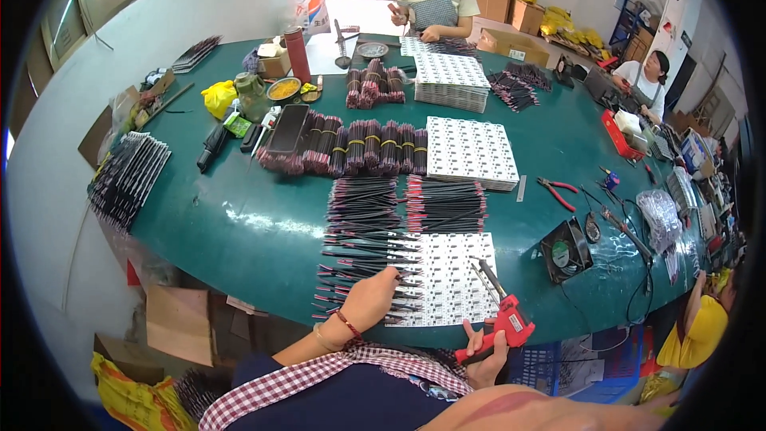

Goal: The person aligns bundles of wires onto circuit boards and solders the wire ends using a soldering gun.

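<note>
A white circuit board panel (455, 279) lies at the table's near edge, with rows of small parts on it. Black and red wires (339, 267) stretch leftward from its left side. My left hand (369, 300) is closed over these wires, thumb and finger pinching a wire at the panel's left part; the fingers hide most of it. My right hand (487, 357) grips the handle of a red soldering gun (511, 322), whose tip leans up and left over the panel's right side. Beyond the panel lie two piles of loose wires (445, 204).
Banded wire bundles (373, 148) and a dark phone (288, 128) lie farther back, beside a stack of white panels (471, 150). At right are red-handled pliers (558, 194) and a small fan (563, 251). A co-worker (435, 0) sits across the green table (231, 231).
</note>
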The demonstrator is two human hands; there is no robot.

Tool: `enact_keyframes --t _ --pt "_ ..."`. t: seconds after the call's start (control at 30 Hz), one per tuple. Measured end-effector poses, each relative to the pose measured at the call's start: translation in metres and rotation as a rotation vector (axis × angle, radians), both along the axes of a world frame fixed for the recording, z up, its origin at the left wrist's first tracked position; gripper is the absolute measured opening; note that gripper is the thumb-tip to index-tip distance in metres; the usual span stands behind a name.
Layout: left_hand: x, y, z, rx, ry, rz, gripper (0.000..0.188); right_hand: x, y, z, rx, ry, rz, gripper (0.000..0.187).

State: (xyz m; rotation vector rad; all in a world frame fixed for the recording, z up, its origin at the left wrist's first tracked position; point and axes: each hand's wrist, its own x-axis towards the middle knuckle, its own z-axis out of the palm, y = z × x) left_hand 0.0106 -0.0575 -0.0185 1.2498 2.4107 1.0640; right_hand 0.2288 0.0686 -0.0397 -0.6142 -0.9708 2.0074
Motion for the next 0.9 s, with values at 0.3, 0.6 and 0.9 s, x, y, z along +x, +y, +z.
enact_keyframes --t 0.3,0.6,0.9 --pt "0.013 -0.011 0.059 0.400 0.016 0.022 0.010 0.001 0.005 -0.014 0.015 0.037 -0.023 0.037" --pt "0.026 -0.001 0.026 0.059 -0.085 -0.340 0.013 0.010 0.006 -0.027 -0.002 0.184 0.015 0.041" --pt "0.041 0.014 0.012 -0.041 -0.057 -0.284 0.017 0.011 0.011 -0.031 -0.017 0.239 0.028 0.041"
